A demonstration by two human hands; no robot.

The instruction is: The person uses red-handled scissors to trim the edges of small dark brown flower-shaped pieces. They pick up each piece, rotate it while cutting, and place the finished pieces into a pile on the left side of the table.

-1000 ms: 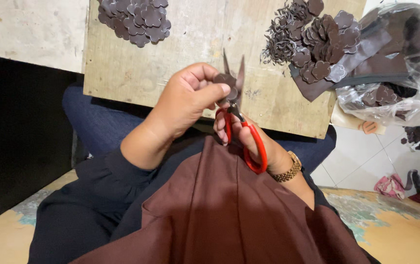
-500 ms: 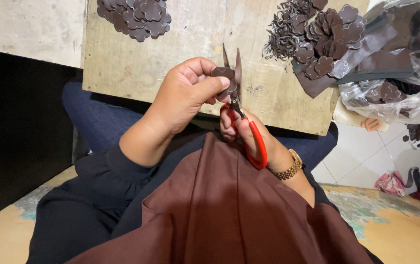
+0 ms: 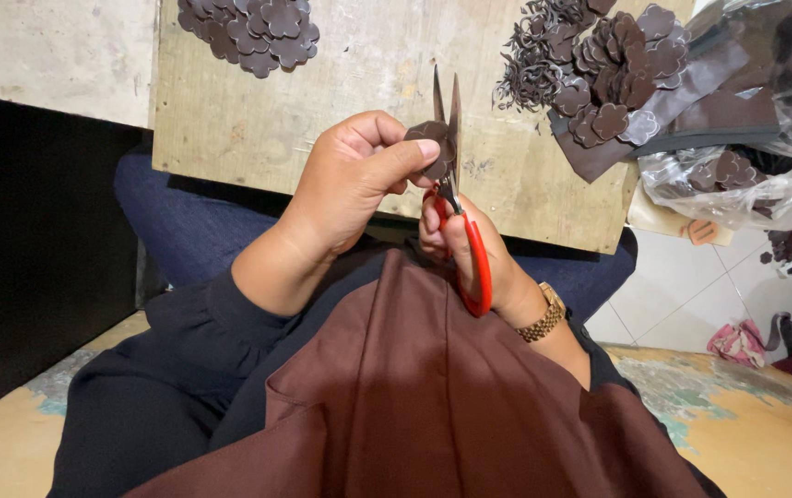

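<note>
My left hand (image 3: 345, 189) pinches a small dark brown flower-shaped piece (image 3: 428, 138) between thumb and fingers, in front of my chest. My right hand (image 3: 479, 258), a gold watch on its wrist, grips red-handled scissors (image 3: 465, 249). The scissor blades (image 3: 445, 115) point up and away, slightly apart, with the brown piece between them. Both hands hover above a wooden board (image 3: 378, 83) that rests across my lap.
A pile of finished brown flower cutouts (image 3: 253, 28) lies at the board's far left. More cutouts, curly trimmings and brown strips (image 3: 608, 83) lie at the far right, beside a clear plastic bag (image 3: 746, 166). Brown cloth (image 3: 414, 397) covers my lap.
The hands and scissors have held almost the same place. The brown piece has turned a little between the blades.
</note>
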